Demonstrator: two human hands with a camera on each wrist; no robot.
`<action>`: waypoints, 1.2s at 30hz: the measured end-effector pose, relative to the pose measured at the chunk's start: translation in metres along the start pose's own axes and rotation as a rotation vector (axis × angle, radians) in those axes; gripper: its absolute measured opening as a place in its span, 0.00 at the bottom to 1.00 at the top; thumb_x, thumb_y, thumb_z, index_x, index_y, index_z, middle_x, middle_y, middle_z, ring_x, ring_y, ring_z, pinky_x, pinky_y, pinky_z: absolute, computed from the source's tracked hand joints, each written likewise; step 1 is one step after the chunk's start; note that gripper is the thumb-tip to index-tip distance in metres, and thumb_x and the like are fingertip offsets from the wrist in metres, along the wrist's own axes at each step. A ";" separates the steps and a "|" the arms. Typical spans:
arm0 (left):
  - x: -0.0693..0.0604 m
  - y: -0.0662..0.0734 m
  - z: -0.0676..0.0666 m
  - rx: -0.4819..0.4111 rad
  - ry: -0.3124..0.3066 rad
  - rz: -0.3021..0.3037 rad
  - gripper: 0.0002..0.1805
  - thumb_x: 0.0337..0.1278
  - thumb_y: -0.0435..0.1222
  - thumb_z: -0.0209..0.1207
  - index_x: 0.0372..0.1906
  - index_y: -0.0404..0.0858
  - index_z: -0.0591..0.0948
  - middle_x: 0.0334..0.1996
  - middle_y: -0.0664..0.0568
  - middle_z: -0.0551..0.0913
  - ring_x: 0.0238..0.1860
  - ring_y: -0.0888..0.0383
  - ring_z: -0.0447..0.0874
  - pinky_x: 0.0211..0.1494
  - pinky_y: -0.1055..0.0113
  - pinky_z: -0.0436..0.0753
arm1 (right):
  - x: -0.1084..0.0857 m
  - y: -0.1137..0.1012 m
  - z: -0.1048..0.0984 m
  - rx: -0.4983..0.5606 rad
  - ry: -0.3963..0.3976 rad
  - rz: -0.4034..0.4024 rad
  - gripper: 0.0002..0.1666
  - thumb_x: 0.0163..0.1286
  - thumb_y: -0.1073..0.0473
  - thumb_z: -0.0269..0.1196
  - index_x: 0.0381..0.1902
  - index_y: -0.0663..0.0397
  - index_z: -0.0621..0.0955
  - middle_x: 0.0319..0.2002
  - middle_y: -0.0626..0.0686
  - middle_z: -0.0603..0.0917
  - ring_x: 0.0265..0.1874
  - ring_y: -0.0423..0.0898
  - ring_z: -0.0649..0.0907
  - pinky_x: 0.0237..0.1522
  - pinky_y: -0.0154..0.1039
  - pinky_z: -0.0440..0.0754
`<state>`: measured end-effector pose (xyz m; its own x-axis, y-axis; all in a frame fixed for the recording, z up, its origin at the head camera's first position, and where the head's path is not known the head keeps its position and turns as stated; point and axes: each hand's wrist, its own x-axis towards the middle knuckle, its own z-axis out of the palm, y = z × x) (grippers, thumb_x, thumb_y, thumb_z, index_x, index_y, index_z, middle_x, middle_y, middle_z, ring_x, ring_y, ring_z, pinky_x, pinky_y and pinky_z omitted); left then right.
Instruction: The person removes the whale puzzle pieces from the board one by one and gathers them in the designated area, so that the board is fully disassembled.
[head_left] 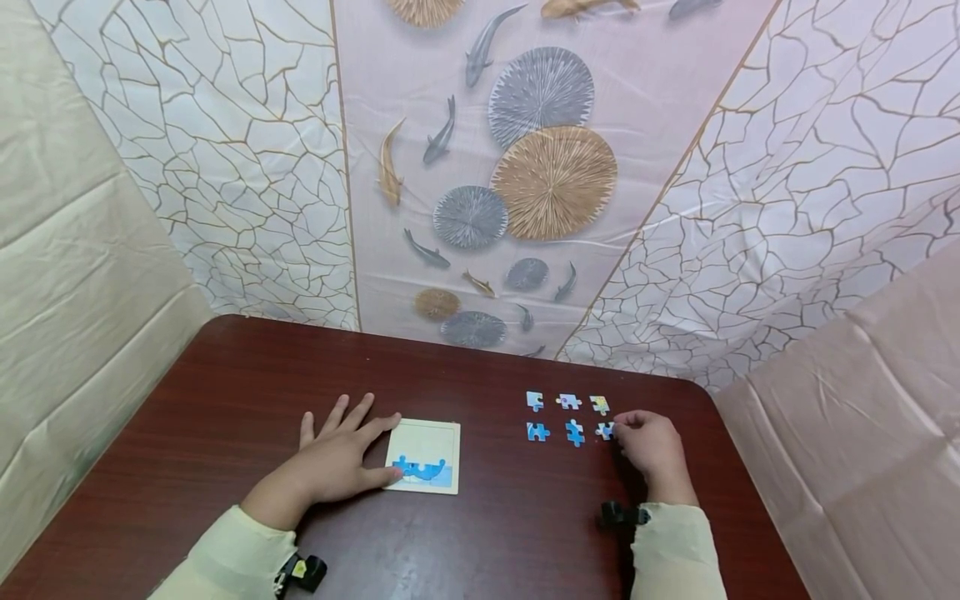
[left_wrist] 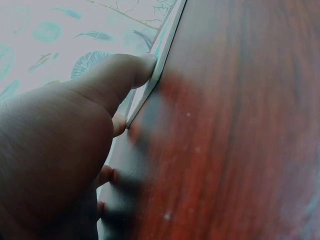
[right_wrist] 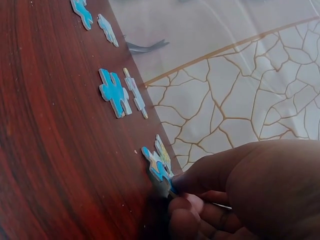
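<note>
A square cream puzzle board (head_left: 424, 437) lies on the table with joined blue pieces (head_left: 422, 471) along its lower part. My left hand (head_left: 333, 458) rests at the board's left side, fingers spread, thumb and index finger touching its edge; the left wrist view shows the thumb (left_wrist: 125, 70) on the rim. At the right, my right hand (head_left: 654, 450) pinches the right end of a blue and white puzzle piece (head_left: 604, 431) between thumb and fingers. In the right wrist view that piece (right_wrist: 156, 165) is slightly tilted, close to a yellowish piece (right_wrist: 163, 152).
Several loose pieces lie in two rows left of my right hand, among them a blue one (head_left: 575, 432), another blue one (head_left: 537, 432), a pinkish one (head_left: 568, 402) and a pale one (head_left: 535, 401). Patterned cloth (head_left: 480, 167) hangs behind the dark red table (head_left: 480, 542).
</note>
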<state>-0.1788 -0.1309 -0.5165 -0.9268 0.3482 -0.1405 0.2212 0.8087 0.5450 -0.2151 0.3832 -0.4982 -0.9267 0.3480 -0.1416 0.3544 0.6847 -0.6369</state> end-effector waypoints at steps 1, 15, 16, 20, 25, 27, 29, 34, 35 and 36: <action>0.000 0.000 0.000 0.001 -0.001 0.000 0.49 0.64 0.72 0.70 0.87 0.66 0.70 0.94 0.44 0.50 0.93 0.28 0.36 0.79 0.12 0.29 | 0.000 0.000 0.000 -0.002 0.000 0.002 0.15 0.81 0.56 0.66 0.53 0.61 0.91 0.42 0.58 0.92 0.33 0.46 0.89 0.32 0.40 0.84; 0.000 0.002 -0.001 0.007 -0.004 -0.003 0.49 0.64 0.73 0.70 0.87 0.67 0.69 0.94 0.44 0.49 0.93 0.28 0.36 0.79 0.11 0.30 | -0.002 -0.002 -0.003 -0.034 0.003 0.004 0.16 0.79 0.54 0.67 0.53 0.60 0.91 0.40 0.56 0.92 0.34 0.47 0.88 0.33 0.41 0.82; 0.000 0.002 -0.001 0.004 -0.007 -0.004 0.49 0.64 0.72 0.70 0.87 0.67 0.69 0.94 0.44 0.49 0.93 0.28 0.36 0.79 0.11 0.29 | -0.002 -0.002 -0.003 -0.038 -0.002 -0.001 0.16 0.79 0.54 0.67 0.53 0.59 0.91 0.39 0.56 0.91 0.34 0.47 0.88 0.33 0.41 0.82; -0.002 0.002 0.001 -0.004 -0.021 -0.011 0.49 0.64 0.72 0.70 0.88 0.66 0.69 0.94 0.44 0.49 0.93 0.28 0.35 0.79 0.11 0.29 | -0.002 -0.002 -0.004 -0.056 -0.038 -0.029 0.17 0.81 0.51 0.68 0.53 0.60 0.90 0.38 0.55 0.91 0.34 0.48 0.88 0.33 0.42 0.83; -0.003 0.001 0.004 0.001 -0.015 -0.010 0.50 0.64 0.72 0.70 0.87 0.66 0.70 0.94 0.43 0.50 0.93 0.27 0.36 0.79 0.11 0.30 | -0.008 -0.017 -0.007 -0.120 -0.013 -0.121 0.20 0.81 0.46 0.68 0.51 0.58 0.91 0.39 0.55 0.92 0.37 0.50 0.86 0.36 0.43 0.81; -0.002 0.001 0.003 0.002 -0.010 -0.008 0.50 0.64 0.72 0.70 0.87 0.65 0.70 0.94 0.43 0.50 0.93 0.27 0.36 0.79 0.11 0.30 | -0.014 -0.031 -0.010 -0.136 -0.001 -0.169 0.20 0.81 0.45 0.68 0.52 0.56 0.92 0.42 0.55 0.93 0.39 0.51 0.86 0.38 0.44 0.81; -0.002 0.001 0.002 0.001 -0.005 -0.006 0.49 0.64 0.72 0.70 0.87 0.66 0.70 0.94 0.43 0.50 0.93 0.28 0.36 0.79 0.11 0.29 | -0.021 -0.047 -0.011 -0.138 -0.003 -0.221 0.20 0.81 0.44 0.68 0.53 0.55 0.92 0.43 0.55 0.93 0.39 0.50 0.87 0.40 0.44 0.81; -0.001 0.001 0.000 0.003 -0.001 -0.003 0.49 0.64 0.72 0.70 0.87 0.66 0.70 0.94 0.44 0.50 0.93 0.27 0.36 0.79 0.11 0.30 | -0.043 -0.085 -0.001 -0.120 -0.032 -0.346 0.16 0.80 0.47 0.71 0.52 0.51 0.93 0.39 0.51 0.94 0.33 0.47 0.85 0.38 0.44 0.82; -0.001 0.002 0.000 0.005 -0.002 -0.002 0.49 0.64 0.72 0.70 0.87 0.66 0.70 0.94 0.44 0.50 0.93 0.27 0.36 0.79 0.11 0.30 | -0.047 -0.092 0.004 -0.114 -0.042 -0.370 0.14 0.79 0.47 0.72 0.51 0.50 0.93 0.38 0.50 0.94 0.32 0.46 0.85 0.38 0.43 0.82; -0.001 0.002 0.000 0.006 -0.001 -0.001 0.49 0.64 0.72 0.70 0.87 0.66 0.70 0.94 0.44 0.50 0.93 0.27 0.36 0.79 0.11 0.30 | -0.052 -0.099 0.009 -0.108 -0.056 -0.390 0.13 0.79 0.48 0.72 0.50 0.49 0.93 0.37 0.48 0.93 0.32 0.45 0.85 0.38 0.43 0.82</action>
<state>-0.1778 -0.1298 -0.5152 -0.9266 0.3480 -0.1423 0.2222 0.8121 0.5395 -0.2031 0.2920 -0.4347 -0.9985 0.0159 0.0519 -0.0165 0.8229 -0.5680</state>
